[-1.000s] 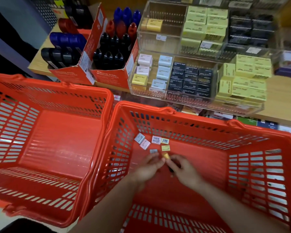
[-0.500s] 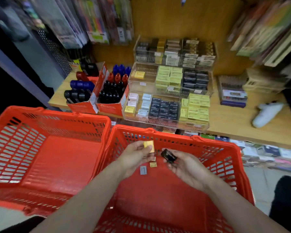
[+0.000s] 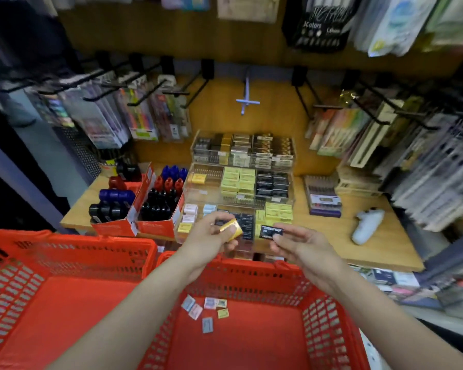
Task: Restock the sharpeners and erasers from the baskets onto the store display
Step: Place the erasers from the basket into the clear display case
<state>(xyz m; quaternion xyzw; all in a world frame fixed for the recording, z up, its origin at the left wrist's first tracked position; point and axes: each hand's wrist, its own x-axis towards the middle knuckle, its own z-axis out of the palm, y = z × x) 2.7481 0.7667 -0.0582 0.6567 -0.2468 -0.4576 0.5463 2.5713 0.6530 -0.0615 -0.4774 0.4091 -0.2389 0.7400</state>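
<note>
While held mid-frame before acrylic display (image 3: 241, 193): left hand (image 3: 211, 237) grip pinching yellow eraser (image 3: 231, 229), right hand (image 3: 302, 245) pinching black eraser (image 3: 271, 232). Both look light, boxy, stiff; hold by long edges. More lie in right basket (image 3: 329, 313).

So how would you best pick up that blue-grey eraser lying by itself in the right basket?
The blue-grey eraser lies flat on the right basket's floor, apart from the other packets. Come straight down from above and pinch its two long edges between thumb and fingers; it looks too flat to grip by its faces.
</note>
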